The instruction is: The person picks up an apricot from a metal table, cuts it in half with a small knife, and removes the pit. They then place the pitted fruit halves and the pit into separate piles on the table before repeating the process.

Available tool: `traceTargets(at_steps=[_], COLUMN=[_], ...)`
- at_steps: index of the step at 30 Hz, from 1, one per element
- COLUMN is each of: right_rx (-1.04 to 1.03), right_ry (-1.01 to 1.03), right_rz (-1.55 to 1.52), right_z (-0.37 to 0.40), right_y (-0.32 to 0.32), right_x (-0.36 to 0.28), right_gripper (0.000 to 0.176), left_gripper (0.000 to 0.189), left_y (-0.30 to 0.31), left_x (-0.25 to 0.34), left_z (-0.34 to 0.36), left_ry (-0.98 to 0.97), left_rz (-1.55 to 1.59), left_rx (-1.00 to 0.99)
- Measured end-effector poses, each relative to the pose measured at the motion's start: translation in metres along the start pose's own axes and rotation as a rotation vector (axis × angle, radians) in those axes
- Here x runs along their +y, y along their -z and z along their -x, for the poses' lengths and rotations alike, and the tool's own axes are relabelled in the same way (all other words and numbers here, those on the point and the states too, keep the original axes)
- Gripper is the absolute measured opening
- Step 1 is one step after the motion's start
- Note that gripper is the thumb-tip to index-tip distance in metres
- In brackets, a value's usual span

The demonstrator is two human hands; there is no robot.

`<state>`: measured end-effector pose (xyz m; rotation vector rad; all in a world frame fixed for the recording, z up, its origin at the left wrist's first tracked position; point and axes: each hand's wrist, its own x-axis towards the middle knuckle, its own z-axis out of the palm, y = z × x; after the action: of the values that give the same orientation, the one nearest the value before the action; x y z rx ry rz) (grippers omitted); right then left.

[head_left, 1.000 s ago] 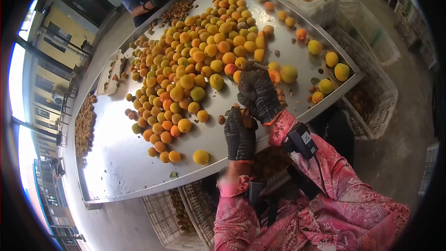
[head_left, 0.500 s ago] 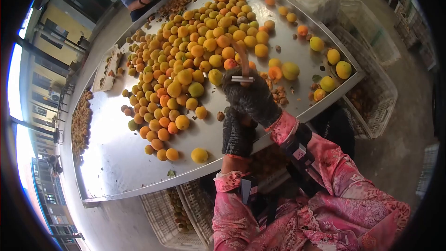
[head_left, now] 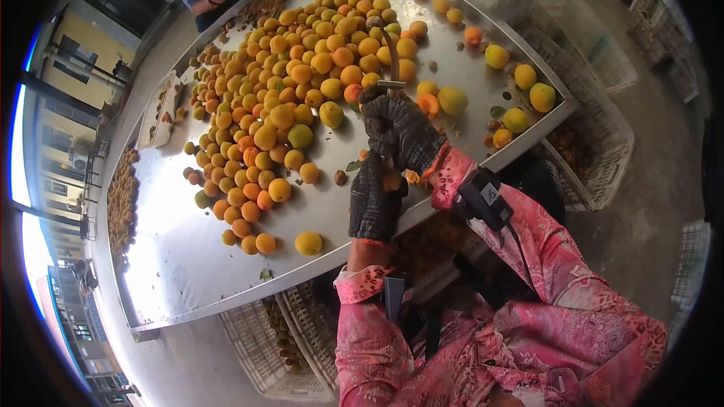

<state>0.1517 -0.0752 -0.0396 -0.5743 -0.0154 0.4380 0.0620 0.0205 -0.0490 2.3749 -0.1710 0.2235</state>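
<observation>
My right hand (head_left: 403, 132), in a dark knitted glove, is closed around a tool with a curved brown blade, which looks like a curved knife (head_left: 393, 56). Its blade points up and away over the fruit. Just below, my left hand (head_left: 371, 203), also gloved, is closed around an apricot (head_left: 391, 180), mostly hidden by the fingers. The two hands touch. An orange scrap of fruit (head_left: 412, 176) shows beside them. Past the right hand lies an opened apricot half (head_left: 428, 104). A loose pit (head_left: 341, 178) rests left of my hands.
A large heap of apricots (head_left: 279, 117) covers the middle of the metal table (head_left: 181, 271). Pits (head_left: 121, 203) are piled along its left edge. White crates stand beyond the right corner and under the front edge (head_left: 264, 362). Another person's arm (head_left: 207, 1) is at the far side.
My view has shifted slightly, so the table appears further left and up. My right hand has turned, and the blade stands more upright. An orange scrap now shows beside my hands.
</observation>
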Motion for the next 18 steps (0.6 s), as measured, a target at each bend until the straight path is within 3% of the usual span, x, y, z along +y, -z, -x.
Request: traceTargets(at_steps=[3, 4, 5, 7, 8, 9, 11, 12, 13, 14, 15, 16, 17, 18], right_rx=[0.000, -0.041, -0.043, -0.116, -0.144, -0.147, -0.320, -0.320, -0.324, -0.172, -0.021, -0.043, -0.035, -0.008], right_ry=[0.077, 0.246, 0.247, 0.274, 0.442, 0.445, 0.827, 0.883, 0.886, 0.732, 0.578, 0.312, 0.319, 0.308], right_rz=[0.179, 0.368, 0.369, 0.778, 0.998, 0.998, 1.135, 1.203, 1.203, 1.124, 1.043, 0.504, 0.510, 0.433], right_z=[0.013, 0.009, 0.013, 0.026, 0.017, 0.017, 0.020, 0.019, 0.017, 0.016, 0.018, 0.024, 0.024, 0.023], right_y=[-0.021, -0.015, -0.020, -0.033, -0.024, -0.025, -0.028, -0.030, -0.032, -0.034, -0.036, -0.038, -0.036, -0.033], right_x=[-0.002, 0.005, 0.004, 0.000, 0.009, 0.013, 0.020, 0.020, 0.018, 0.016, 0.013, 0.008, 0.007, 0.008], right_gripper=[0.009, 0.011, 0.011, 0.016, 0.014, 0.014, 0.013, 0.012, 0.012, 0.012, 0.012, 0.011, 0.011, 0.011], left_gripper=[0.034, 0.029, 0.029, 0.033, 0.033, 0.036, 0.038, 0.039, 0.039, 0.039, 0.035, 0.031, 0.031, 0.031], left_y=[-0.006, -0.008, -0.006, 0.000, -0.006, -0.013, -0.025, -0.032, -0.035, -0.025, -0.009, -0.001, -0.008, -0.018], left_x=[-0.017, -0.021, -0.017, -0.006, -0.015, -0.029, -0.043, -0.041, -0.040, -0.036, -0.026, -0.020, -0.026, -0.036], left_z=[-0.001, 0.000, -0.001, -0.001, 0.001, 0.000, -0.001, -0.003, -0.005, -0.004, -0.003, -0.002, -0.003, -0.006], left_ry=[0.064, 0.048, 0.047, 0.205, 0.205, 0.136, 0.067, 0.161, 0.251, 0.250, 0.090, -0.072, -0.081, 0.026], left_rz=[-0.021, -0.072, -0.071, 0.202, 0.202, 0.233, 0.265, 0.655, 1.045, 1.046, 0.457, -0.130, -0.122, 0.201], left_rx=[-0.010, -0.009, -0.008, -0.027, -0.030, 0.001, 0.035, 0.082, 0.131, 0.134, 0.037, -0.059, -0.063, -0.014])
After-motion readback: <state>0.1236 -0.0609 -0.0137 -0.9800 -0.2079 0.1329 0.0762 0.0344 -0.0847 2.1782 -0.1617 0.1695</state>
